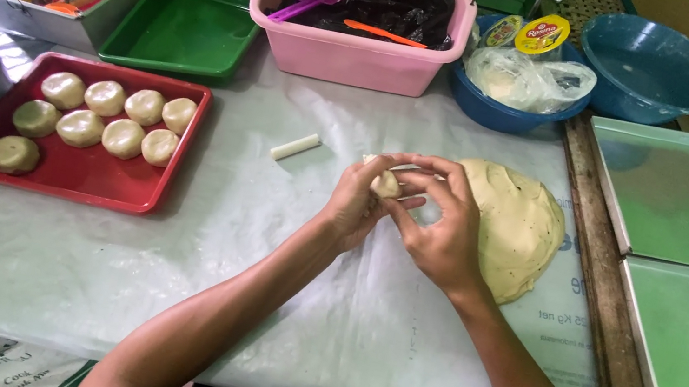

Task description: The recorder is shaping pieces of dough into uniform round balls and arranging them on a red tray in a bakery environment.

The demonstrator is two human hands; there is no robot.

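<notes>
Small pale dough piece [385, 183] pinched mid-table, left hand [353, 206] and right hand [442, 230] both curled round it. Squeezing too hard could tear it; could also slip onto the big flat dough slab [516, 228] toward the right edge.

Dough balls [97, 124] lie in a tray [65, 173] left of the dough slab [513, 228] (tub [349, 57] behind).
</notes>
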